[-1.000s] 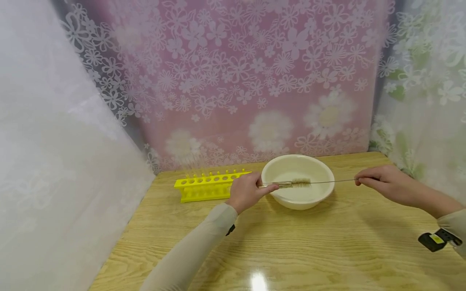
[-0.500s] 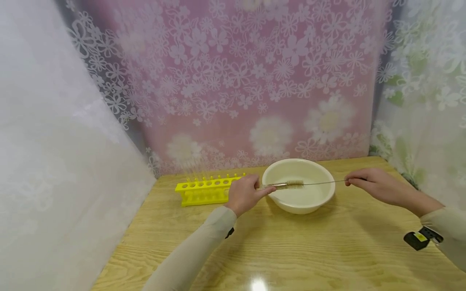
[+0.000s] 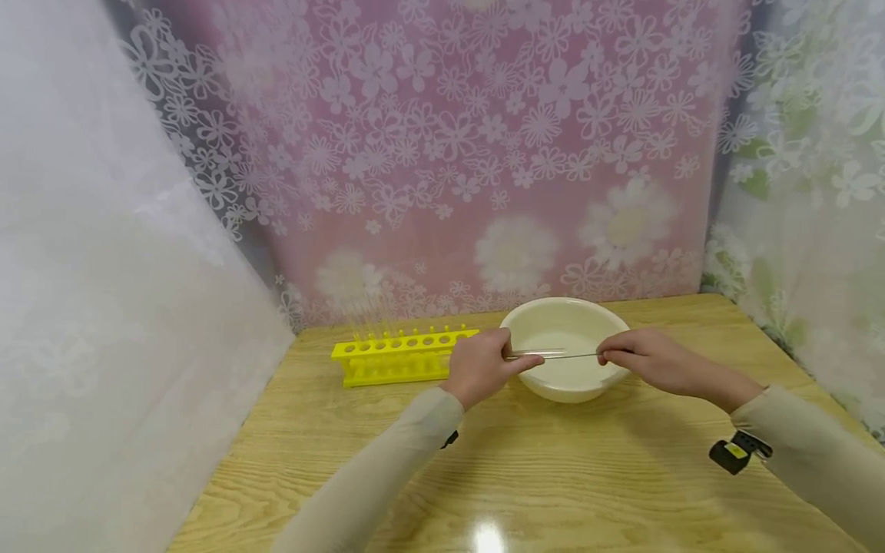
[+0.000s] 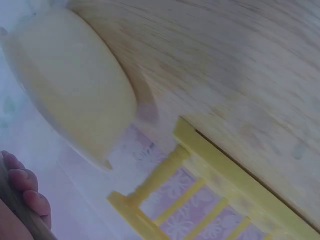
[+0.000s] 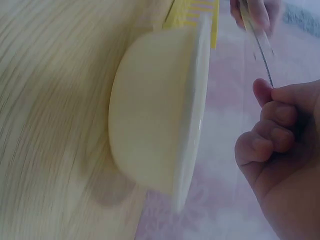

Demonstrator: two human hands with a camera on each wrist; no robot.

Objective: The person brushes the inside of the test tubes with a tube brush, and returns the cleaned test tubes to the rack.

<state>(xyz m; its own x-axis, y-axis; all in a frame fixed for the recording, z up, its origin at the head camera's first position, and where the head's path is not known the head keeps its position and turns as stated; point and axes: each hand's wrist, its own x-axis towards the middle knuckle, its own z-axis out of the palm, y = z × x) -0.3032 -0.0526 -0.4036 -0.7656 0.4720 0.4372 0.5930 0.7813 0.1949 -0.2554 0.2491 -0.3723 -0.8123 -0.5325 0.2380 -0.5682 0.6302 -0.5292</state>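
Over the cream basin point(image 3: 563, 388), my left hand point(image 3: 478, 367) grips a clear glass test tube point(image 3: 549, 352) lying nearly level, its open end pointing right. My right hand point(image 3: 653, 365) pinches the thin wire handle of a test tube brush point(image 3: 582, 355) between thumb and forefinger. The wire runs leftward into the tube's mouth; the bristles are hidden around my left hand. In the right wrist view, the twisted wire point(image 5: 265, 62) stretches between both hands. Only curled fingers point(image 4: 31, 192) of my left hand show in the left wrist view.
Left of the basin stands a yellow test tube rack point(image 3: 387, 380), partly behind my left hand. Several clear tubes point(image 3: 366, 315) stand upright at its left end. All rests on a wood-grain table point(image 3: 553, 476), with floral curtains point(image 3: 512, 153) behind and at the sides.
My right hand has moved left toward my left hand, pushing the brush deeper into the tube. The bristles, seen earlier at the tube's mouth, have gone from sight. My left hand shifted slightly right.
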